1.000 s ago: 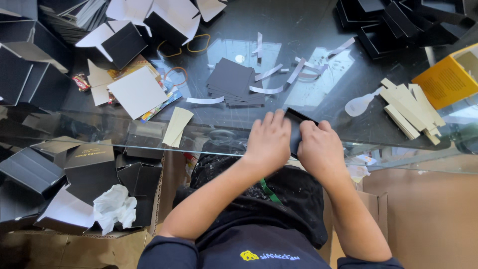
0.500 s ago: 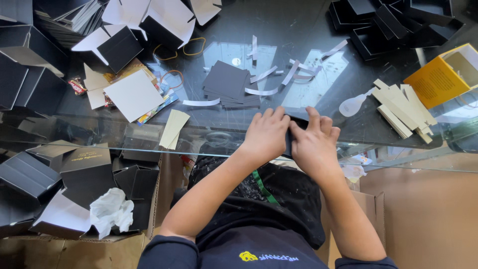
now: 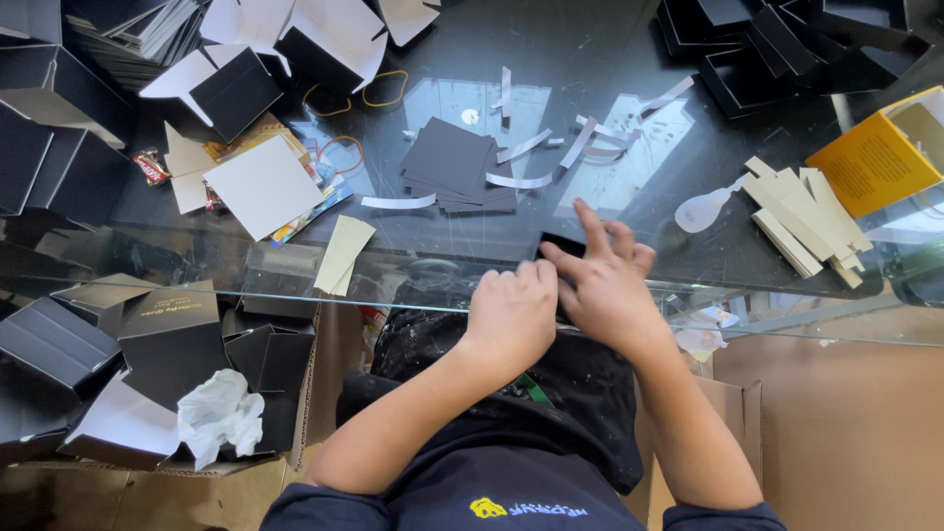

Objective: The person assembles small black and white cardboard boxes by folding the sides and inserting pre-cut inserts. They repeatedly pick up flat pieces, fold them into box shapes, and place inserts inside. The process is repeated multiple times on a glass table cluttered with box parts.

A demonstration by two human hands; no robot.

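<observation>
My left hand and my right hand rest together at the near edge of a glass table. Both press on a small black card piece, which is mostly hidden under them. My left hand is curled over it. My right hand lies flat with the index finger stretched forward. A stack of black card squares lies just beyond, with several white paper strips around it.
Folded black boxes crowd the left and far right. A yellow box and beige card strips sit right. A white card lies left. A cardboard bin with black boxes and crumpled tissue stands below left.
Both hands have shifted slightly right and toward me along the table edge. My right index finger has straightened out over the black piece.
</observation>
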